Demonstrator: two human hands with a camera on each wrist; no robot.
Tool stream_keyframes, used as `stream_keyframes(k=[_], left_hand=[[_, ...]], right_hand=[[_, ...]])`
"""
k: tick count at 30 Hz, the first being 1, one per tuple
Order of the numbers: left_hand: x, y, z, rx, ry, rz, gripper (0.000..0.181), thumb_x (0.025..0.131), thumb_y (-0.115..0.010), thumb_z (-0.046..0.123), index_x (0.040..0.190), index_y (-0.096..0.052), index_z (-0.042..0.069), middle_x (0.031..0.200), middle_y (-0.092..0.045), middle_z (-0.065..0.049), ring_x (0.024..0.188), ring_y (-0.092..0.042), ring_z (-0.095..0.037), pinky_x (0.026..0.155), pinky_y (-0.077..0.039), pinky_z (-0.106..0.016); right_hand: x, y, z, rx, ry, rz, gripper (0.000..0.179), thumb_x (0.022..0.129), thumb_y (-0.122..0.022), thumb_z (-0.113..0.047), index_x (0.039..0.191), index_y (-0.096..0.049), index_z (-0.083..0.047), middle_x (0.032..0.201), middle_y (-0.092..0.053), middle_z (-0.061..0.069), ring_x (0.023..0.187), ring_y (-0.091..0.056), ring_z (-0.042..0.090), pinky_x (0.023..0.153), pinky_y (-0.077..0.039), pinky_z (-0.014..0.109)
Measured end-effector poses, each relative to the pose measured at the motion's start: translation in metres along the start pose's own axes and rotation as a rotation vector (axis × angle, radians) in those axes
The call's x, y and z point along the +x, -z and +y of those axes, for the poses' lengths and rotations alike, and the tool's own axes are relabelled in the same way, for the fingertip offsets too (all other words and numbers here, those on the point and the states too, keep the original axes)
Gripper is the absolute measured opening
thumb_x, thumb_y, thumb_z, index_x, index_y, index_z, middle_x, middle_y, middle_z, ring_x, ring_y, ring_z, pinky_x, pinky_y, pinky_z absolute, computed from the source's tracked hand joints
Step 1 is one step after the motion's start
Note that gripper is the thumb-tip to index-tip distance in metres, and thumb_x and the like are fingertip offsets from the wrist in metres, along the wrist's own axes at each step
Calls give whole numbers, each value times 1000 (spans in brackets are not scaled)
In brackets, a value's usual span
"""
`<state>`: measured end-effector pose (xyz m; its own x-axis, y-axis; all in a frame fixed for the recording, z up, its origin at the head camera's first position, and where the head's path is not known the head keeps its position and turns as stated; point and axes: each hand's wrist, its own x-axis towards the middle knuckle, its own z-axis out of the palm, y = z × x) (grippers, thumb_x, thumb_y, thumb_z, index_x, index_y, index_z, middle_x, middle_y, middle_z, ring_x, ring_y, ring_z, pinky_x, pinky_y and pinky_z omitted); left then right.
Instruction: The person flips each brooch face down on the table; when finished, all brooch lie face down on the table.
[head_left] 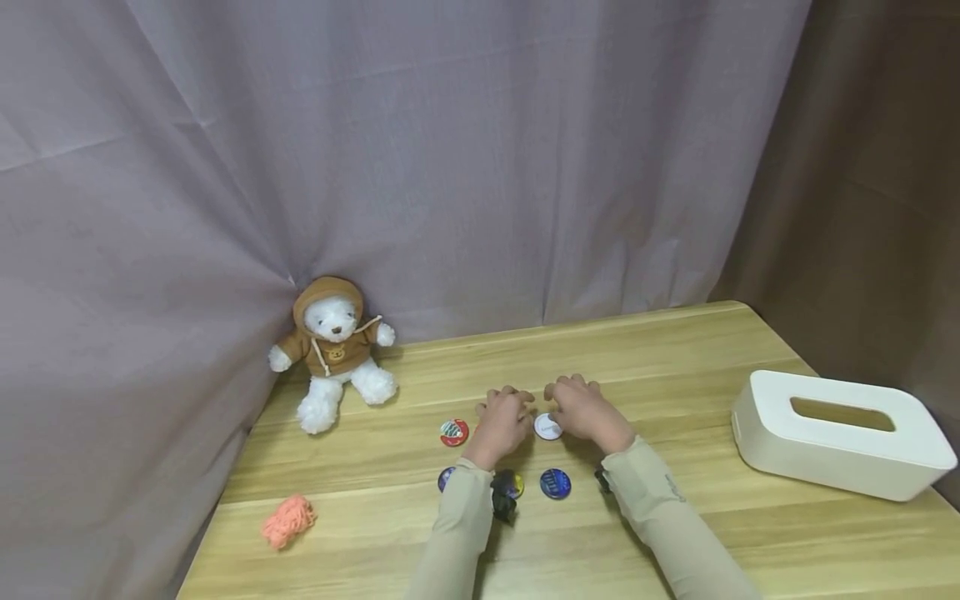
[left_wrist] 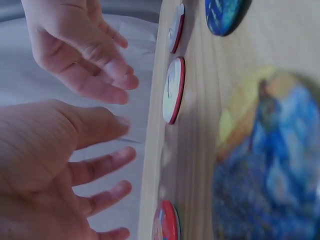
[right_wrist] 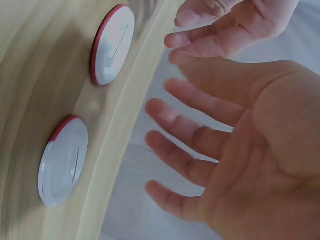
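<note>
Several round badges lie on the wooden table. My left hand (head_left: 501, 425) hovers over them with loosely bent fingers and holds nothing. Beside it, at the white badge (head_left: 548, 427), my right hand (head_left: 588, 410) also hangs in the air, fingers spread and slightly bent. In the right wrist view two pale badges with red rims, one of them the upper badge (right_wrist: 114, 46), lie beyond the fingertips. A red badge (head_left: 453, 432) sits left of my left hand. Nearer me are a dark blue badge (head_left: 555, 483) and a blue-and-yellow badge (left_wrist: 270, 160), partly covered by the left wrist in the head view.
A white plush bear (head_left: 335, 350) in a brown hoodie sits at the back left. Pink yarn (head_left: 288, 522) lies at the front left. On the right stands a white tissue box (head_left: 840, 437). A grey curtain (head_left: 480, 167) hangs behind the table (head_left: 660, 358).
</note>
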<state>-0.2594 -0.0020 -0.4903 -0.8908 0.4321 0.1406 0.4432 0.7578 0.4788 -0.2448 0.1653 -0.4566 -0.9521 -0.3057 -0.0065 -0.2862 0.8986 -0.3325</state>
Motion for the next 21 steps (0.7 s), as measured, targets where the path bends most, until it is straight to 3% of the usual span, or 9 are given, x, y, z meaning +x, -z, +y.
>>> stream_keyframes(k=[11,21], left_hand=[[-10,12,-20,-80,-23,85,36,89,-67,8,125,-70,9,128,-66,-10,115,-54,-35,90,-39,-51],[-17,21,-36,-117,16,60,36,91,-66,7,126,-68,7,130,-66,-10,121,-53,-38,96,-36,-59]], right_hand=[[15,-9,-11,106,86,104,19,89,-72,-8,107,-71,0,102,-70,14,98,-62,36,85,-46,57],[26,-17,-25,117,116,88,19,89,-71,-10,105,-71,0,98,-70,13,96,-62,35,83,-44,57]])
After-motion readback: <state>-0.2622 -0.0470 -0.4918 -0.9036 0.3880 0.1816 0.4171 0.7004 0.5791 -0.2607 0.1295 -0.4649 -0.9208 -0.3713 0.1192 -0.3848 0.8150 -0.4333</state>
